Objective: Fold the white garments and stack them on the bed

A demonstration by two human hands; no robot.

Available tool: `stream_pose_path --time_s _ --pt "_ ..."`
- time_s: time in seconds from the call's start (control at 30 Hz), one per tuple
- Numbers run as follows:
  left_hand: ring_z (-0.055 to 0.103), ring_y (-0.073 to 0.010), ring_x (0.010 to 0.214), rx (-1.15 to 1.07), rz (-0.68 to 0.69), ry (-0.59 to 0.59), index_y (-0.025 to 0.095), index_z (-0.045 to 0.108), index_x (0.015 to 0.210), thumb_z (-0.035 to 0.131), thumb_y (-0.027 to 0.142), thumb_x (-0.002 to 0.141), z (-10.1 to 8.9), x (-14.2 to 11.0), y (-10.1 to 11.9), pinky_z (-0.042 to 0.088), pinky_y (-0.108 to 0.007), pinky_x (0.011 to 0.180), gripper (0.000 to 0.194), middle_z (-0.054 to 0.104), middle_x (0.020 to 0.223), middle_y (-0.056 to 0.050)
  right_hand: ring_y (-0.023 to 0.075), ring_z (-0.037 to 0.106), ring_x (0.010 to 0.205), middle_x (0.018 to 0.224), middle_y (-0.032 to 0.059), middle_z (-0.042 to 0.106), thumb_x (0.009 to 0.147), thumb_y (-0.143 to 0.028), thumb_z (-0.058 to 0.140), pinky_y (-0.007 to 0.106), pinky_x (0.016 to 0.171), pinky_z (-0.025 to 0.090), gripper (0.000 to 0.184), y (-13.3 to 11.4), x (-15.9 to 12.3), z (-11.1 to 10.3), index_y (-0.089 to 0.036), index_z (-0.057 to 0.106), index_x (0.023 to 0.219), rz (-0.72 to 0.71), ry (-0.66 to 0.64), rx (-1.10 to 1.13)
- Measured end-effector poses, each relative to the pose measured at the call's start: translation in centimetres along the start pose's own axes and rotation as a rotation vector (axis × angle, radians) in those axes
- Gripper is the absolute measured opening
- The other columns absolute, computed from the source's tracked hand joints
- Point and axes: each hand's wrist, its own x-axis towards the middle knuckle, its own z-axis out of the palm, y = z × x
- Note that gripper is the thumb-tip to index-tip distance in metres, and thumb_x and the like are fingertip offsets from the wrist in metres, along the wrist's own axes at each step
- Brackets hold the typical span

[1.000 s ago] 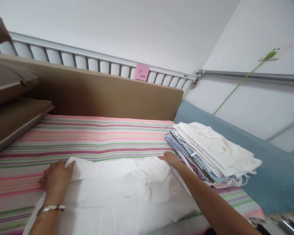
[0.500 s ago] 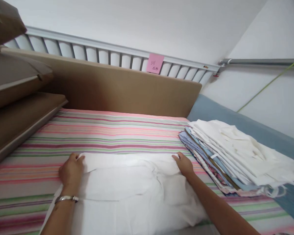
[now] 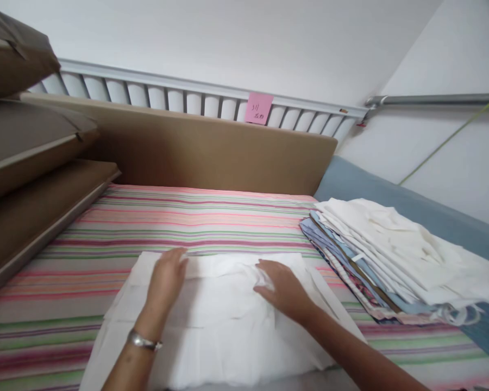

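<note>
A white cloth garment [image 3: 212, 315], folded and laid flat, covers the near middle of the striped sheet [image 3: 179, 225]. My left hand [image 3: 169, 279] rests on or just above its upper left part, fingers extended. On the right side of the garment is my right hand [image 3: 283, 288], its thumb apart from the fingers over gathered folds; no cloth is plainly gripped. To the right stands a stack of folded clothes [image 3: 403, 255], white on top, with blue, brown and patterned layers below and white ties hanging at the near end.
Brown padded cushions [image 3: 28, 146] are piled at the left. A brown panel [image 3: 212, 152] stands along the back, before a white radiator [image 3: 155, 98] bearing a pink note [image 3: 258, 108]. A blue padded edge [image 3: 362, 184] and a grey pipe [image 3: 424, 101] lie to the right.
Both hands have let go of the garment's top corners and moved inward over it. Its top edge now lies flat on the sheet. The camera view has swung right.
</note>
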Motion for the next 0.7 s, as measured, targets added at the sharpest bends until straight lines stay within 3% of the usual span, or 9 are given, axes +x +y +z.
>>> stream_pose_path --time_s 0.1,0.17,0.27,0.43,0.53,0.6,0.7 --pt "0.046 -0.0218 0.119 0.073 0.11 -0.246 0.02 0.058 0.113 0.038 0.01 0.081 2.4 -1.4 2.5 0.034 -0.038 0.1 0.039 0.056 0.128 -0.006 0.0239 0.055 0.107 0.116 0.0088 0.062 0.08 -0.026 0.05 0.04 0.097 0.037 0.032 -2.5 0.0 1.3 -0.02 0.059 0.111 0.003 -0.1 -0.05" --pt "0.045 -0.0225 0.12 0.137 0.102 -0.308 0.02 0.056 0.115 0.034 0.004 0.079 3.5 -2.0 3.0 0.034 -0.04 0.098 0.046 0.052 0.132 -0.007 0.0212 0.058 0.101 0.109 0.0068 0.066 0.081 -0.018 0.044 0.037 0.092 0.039 0.03 -2.7 0.6 1.2 -0.02 0.061 0.106 0.039 -0.147 -0.053" --pt "0.049 -0.0217 0.112 0.186 0.089 -0.272 0.019 0.056 0.113 0.033 0.004 0.08 3.7 -2.1 2.6 0.037 -0.037 0.09 0.044 0.056 0.124 -0.008 0.0197 0.058 0.1 0.107 0.0057 0.066 0.081 -0.014 0.041 0.034 0.09 0.039 0.032 -2.3 1.9 -0.8 -0.02 0.063 0.104 0.056 -0.165 -0.056" --pt "0.054 -0.0219 0.091 0.266 0.046 -0.218 0.019 0.064 0.091 0.036 0.011 0.083 1.6 -1.3 1.8 0.038 -0.034 0.077 0.03 0.061 0.092 -0.009 0.0206 0.057 0.095 0.097 0.007 0.065 0.08 -0.011 0.043 0.033 0.085 0.037 0.032 -3.0 2.1 -4.0 -0.021 0.067 0.098 -0.03 -0.153 -0.181" --pt "0.054 -0.0219 0.093 0.265 -0.005 -0.262 0.02 0.065 0.091 0.038 0.011 0.082 0.3 -1.2 1.8 0.038 -0.034 0.079 0.03 0.061 0.093 -0.009 0.0205 0.058 0.084 0.085 0.0069 0.065 0.08 -0.012 0.046 0.033 0.078 0.039 0.028 -3.7 0.6 -3.9 -0.022 0.069 0.091 -0.072 -0.275 -0.234" --pt "0.054 -0.0235 0.096 0.25 -0.046 -0.307 0.019 0.065 0.095 0.043 0.016 0.082 -0.3 -1.5 1.9 0.039 -0.036 0.08 0.026 0.063 0.098 -0.009 0.0219 0.06 0.083 0.086 0.0068 0.066 0.081 -0.021 0.051 0.034 0.076 0.041 0.023 -4.0 -0.1 -3.5 -0.023 0.069 0.095 -0.059 -0.365 -0.189" --pt "0.052 -0.0244 0.106 0.173 -0.039 -0.266 0.019 0.061 0.108 0.043 0.032 0.086 -0.2 -1.8 2.3 0.039 -0.038 0.088 0.031 0.062 0.113 -0.011 0.0238 0.06 0.095 0.102 0.0078 0.068 0.086 -0.041 0.048 0.037 0.084 0.043 0.033 -4.0 0.1 -3.2 -0.024 0.065 0.109 -0.022 -0.326 -0.028"
